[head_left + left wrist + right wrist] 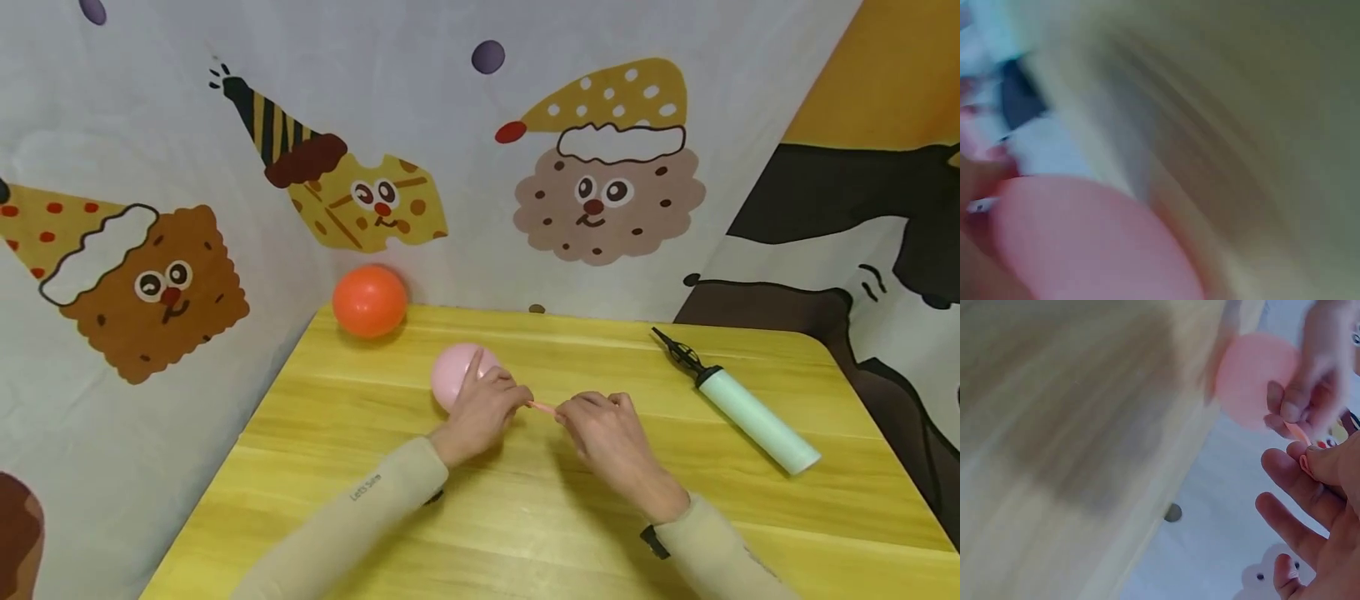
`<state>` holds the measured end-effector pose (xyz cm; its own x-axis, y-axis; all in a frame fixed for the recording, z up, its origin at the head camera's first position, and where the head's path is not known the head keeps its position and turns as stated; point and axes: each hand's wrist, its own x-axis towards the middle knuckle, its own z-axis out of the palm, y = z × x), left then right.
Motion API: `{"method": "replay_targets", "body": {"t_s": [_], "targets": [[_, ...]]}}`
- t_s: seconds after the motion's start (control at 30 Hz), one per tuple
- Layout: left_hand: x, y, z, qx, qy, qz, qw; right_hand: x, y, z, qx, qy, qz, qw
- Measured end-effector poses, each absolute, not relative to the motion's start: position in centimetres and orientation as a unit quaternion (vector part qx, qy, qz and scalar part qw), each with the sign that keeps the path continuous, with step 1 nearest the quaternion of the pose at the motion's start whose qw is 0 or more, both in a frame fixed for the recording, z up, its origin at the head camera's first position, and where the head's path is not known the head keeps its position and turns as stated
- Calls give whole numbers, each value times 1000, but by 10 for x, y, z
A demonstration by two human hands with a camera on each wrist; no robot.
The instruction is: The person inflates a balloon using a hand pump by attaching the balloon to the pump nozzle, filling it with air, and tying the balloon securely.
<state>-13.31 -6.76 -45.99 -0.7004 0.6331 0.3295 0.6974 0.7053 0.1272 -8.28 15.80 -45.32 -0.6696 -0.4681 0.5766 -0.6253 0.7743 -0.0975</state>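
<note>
A small inflated pink balloon (450, 377) is above the yellow wooden table, partly covered by my left hand (483, 410). With thumb and fingertips that hand pinches the balloon's neck close to its round body. The neck (543, 407) is stretched out thin toward the right. Its rolled mouth (1307, 467) is pinched between the thumb and index finger of my right hand (611, 437), the other fingers spread loosely. In the blurred left wrist view the pink balloon (1094, 240) fills the bottom.
An inflated orange balloon (370, 302) rests at the table's far left corner. On the right lies a mint-green hand pump (757, 421) with a black nozzle pointing away. Behind the yellow wooden table (360, 467) hangs a white cloth printed with cartoon figures.
</note>
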Motion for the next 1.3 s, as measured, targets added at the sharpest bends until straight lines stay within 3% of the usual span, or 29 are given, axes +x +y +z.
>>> {"method": "replay_targets", "body": {"t_s": [0.13, 0.3, 0.47, 0.7, 0.97, 1.13, 1.3], "targets": [[-126, -52, -442, -314, -928, -196, 38, -87, 148, -455, 317, -897, 133, 278], [-117, -52, -444, -332, -929, -164, 14, -89, 142, -457, 321, -893, 114, 295], [-117, -59, -451, -356, -919, -166, 45, -95, 146, -455, 325, -886, 95, 318], [-128, -83, -454, -384, -900, -125, 164, -93, 160, -445, 312, -896, 91, 302], [-139, -97, -452, -434, -856, -88, 266, -81, 180, -429, 323, -875, 78, 351], [-139, -91, -448, -447, -851, -66, 268, -87, 192, -418, 311, -864, 57, 392], [-132, -82, -433, -450, -856, -142, 212, -103, 199, -409, 304, -839, 59, 447]]}}
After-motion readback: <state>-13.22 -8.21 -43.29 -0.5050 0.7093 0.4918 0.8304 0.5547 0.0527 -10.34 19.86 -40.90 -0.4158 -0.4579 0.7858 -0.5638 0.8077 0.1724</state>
